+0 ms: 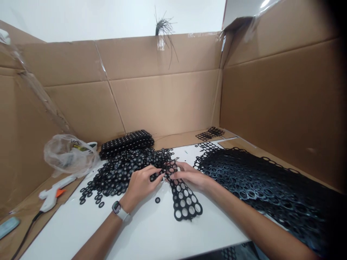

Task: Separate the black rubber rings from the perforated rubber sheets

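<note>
A black perforated strip (187, 202) made of joined rings lies across the white surface, its wider end toward me. My right hand (191, 175) grips the upper part of this strip between thumb and fingers. My left hand (142, 183) is closed in a pinch at the strip's left edge; what sits between its fingertips is too small to make out. A wristwatch (120, 210) is on my left wrist. Behind my left hand spreads a heap of small black rings (119, 173), and one loose ring (157, 200) lies between my forearms.
Stacked black ring sheets (127, 142) stand behind the heap. A large pile of ring mesh (252, 180) fills the right side. At left are a glue gun (54, 195) and a plastic bag (69, 155). Cardboard walls (165, 101) enclose the surface; a wire bundle (163, 27) tops the back wall.
</note>
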Demonstrator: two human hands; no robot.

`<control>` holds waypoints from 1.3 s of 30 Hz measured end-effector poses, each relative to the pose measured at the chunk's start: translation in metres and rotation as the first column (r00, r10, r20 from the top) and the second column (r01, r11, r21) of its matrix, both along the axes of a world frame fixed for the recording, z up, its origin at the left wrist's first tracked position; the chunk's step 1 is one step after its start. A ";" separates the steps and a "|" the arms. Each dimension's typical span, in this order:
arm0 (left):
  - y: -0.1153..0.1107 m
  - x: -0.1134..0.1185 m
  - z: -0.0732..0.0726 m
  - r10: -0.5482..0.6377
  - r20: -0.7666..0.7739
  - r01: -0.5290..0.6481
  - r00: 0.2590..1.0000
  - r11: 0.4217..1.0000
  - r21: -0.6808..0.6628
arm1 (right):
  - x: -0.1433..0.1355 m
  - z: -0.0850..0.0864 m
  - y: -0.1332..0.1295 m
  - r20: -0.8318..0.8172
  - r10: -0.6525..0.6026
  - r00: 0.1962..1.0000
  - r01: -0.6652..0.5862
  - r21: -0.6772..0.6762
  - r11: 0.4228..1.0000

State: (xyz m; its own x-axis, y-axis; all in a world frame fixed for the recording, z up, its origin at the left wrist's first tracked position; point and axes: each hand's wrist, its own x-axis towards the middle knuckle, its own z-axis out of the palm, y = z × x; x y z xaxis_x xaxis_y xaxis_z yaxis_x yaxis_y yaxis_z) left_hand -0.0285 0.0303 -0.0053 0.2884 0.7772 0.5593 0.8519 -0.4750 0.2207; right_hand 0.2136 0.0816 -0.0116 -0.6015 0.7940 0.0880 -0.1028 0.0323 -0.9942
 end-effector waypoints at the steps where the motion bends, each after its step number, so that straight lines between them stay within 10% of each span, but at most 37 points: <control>1: -0.001 0.000 0.001 -0.016 -0.003 0.016 1.000 1.000 -0.008 | -0.002 -0.002 0.001 -0.017 -0.001 1.000 0.001 -0.021 1.000; 12: -0.005 0.002 0.005 -0.077 0.060 0.083 0.995 0.990 -0.117 | -0.011 -0.012 0.006 0.061 -0.137 0.989 0.123 0.190 0.974; 20: 0.008 -0.002 0.006 -0.101 0.455 0.258 0.885 0.919 -0.298 | -0.012 -0.006 -0.003 0.024 -0.092 0.996 0.089 0.084 0.992; 28: 0.024 -0.059 0.021 0.102 0.564 -0.067 0.819 0.994 -0.083 | -0.007 -0.008 0.005 0.056 -0.130 0.990 0.126 0.073 0.989; 39: 0.002 0.004 -0.005 -0.156 0.271 0.210 0.950 0.960 -0.186 | -0.009 -0.017 0.010 0.056 -0.135 0.989 0.120 0.219 0.968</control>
